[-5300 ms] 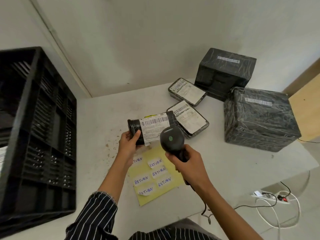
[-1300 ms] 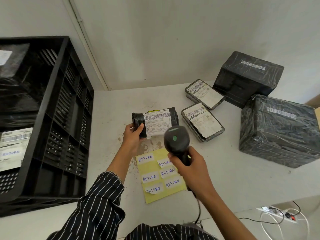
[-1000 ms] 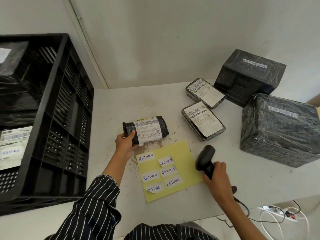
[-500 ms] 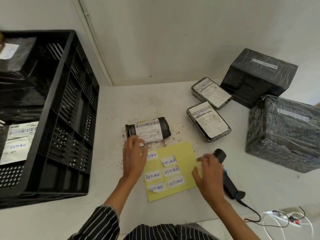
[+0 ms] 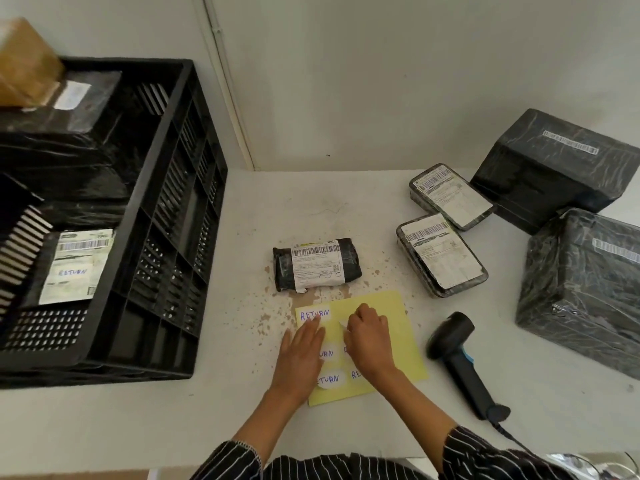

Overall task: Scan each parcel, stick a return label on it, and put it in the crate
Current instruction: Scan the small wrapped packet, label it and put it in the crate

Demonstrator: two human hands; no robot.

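A small black parcel [image 5: 317, 265] with a white barcode label lies on the white table [image 5: 207, 410], untouched. Just in front of it is a yellow sheet [image 5: 398, 327] carrying several white RETURN labels [image 5: 313, 314]. My left hand [image 5: 303, 355] lies flat on the sheet's left side, fingers straight. My right hand [image 5: 369, 337] pinches the lifted corner of one label on the sheet. The black barcode scanner [image 5: 457, 355] lies on the table to the right, free of both hands. The black crate [image 5: 114, 216] stands at the left.
The crate holds black wrapped parcels, one [image 5: 74, 265] bearing a RETURN label. Two flat labelled parcels [image 5: 441, 252] and two large black wrapped boxes [image 5: 581, 285] sit at the right. A brown box [image 5: 24, 64] is at the crate's far corner. The scanner's cable runs off the front edge.
The right hand set the scanner down on the table and moved onto the label sheet. The left hand let go of the small parcel and now rests flat on the sheet.
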